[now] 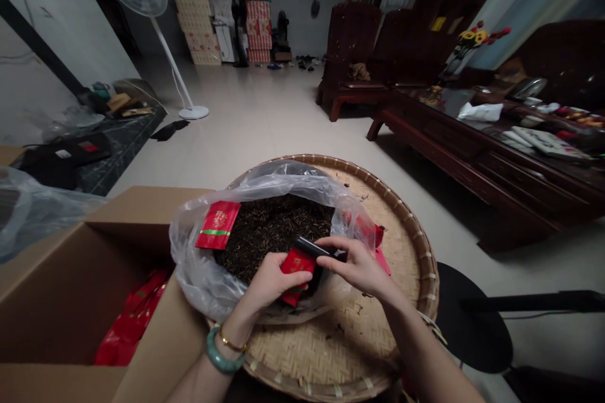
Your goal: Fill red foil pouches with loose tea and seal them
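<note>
Left hand (276,277) pinches a red packet (297,262) above the plastic bag (198,283) of dark leaves (278,223) while right hand (352,261) grips a black tube (309,247), and a loose pinch could drop the packet.

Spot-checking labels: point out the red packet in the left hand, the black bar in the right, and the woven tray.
Red packet (297,261): head view, upper part of its printed front.
Black bar (310,247): head view, middle of its exposed length.
Woven tray (429,277): head view, right side of the rim.
</note>
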`<state>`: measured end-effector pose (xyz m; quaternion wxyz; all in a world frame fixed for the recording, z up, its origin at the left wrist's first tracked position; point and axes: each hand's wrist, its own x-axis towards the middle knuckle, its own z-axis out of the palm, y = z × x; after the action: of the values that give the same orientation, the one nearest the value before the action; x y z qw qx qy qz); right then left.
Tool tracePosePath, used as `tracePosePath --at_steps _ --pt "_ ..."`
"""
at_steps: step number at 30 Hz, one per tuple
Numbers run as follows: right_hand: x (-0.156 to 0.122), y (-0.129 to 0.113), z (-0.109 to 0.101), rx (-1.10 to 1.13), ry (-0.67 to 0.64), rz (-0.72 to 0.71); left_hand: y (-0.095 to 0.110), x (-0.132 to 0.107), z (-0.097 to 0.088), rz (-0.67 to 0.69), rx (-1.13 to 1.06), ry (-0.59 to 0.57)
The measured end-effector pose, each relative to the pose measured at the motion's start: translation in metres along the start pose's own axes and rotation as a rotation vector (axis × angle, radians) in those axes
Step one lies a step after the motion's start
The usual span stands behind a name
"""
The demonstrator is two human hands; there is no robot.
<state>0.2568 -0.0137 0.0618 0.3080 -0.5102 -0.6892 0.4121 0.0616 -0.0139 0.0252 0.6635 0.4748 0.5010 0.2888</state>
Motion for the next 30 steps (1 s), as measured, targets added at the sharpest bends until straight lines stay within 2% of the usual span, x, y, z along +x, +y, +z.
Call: tracePosePath --at_steps 3,6,8,10,13,18,22,25,30 --pt "-0.001 0.024 -0.005 0.032 0.094 0.085 -0.001 0.000 -0.001 0.001 -0.032 0.015" --pt "-0.001 0.048 -0.010 -0.108 0.199 0.103 -0.004 0.000 -0.001 -0.004 -0.101 0.034" --pt "-0.002 0.052 -0.008 -0.207 0.276 0.071 -0.006 0.000 0.001 0.013 -0.128 0.042" --pt "-0.001 0.045 -0.001 -0.206 0.333 0.015 -0.007 -0.001 0.005 0.032 -0.128 0.042" --pt "0.002 0.021 0.019 -0.022 0.283 -0.055 -0.006 -0.003 0.010 0.076 -0.061 0.045" --pt "0.006 -0.004 0.042 0.045 0.233 -0.116 0.005 -0.005 0.007 0.226 -0.050 0.115" --pt "0.002 -0.006 0.040 0.037 0.188 -0.163 0.008 -0.004 0.002 0.261 -0.022 0.211" --pt "-0.001 -0.007 0.035 0.040 0.160 -0.159 0.004 -0.004 0.004 0.277 -0.118 0.247" --pt "-0.004 -0.001 0.038 0.208 0.099 -0.001 -0.001 -0.003 0.007 0.256 -0.232 0.224"
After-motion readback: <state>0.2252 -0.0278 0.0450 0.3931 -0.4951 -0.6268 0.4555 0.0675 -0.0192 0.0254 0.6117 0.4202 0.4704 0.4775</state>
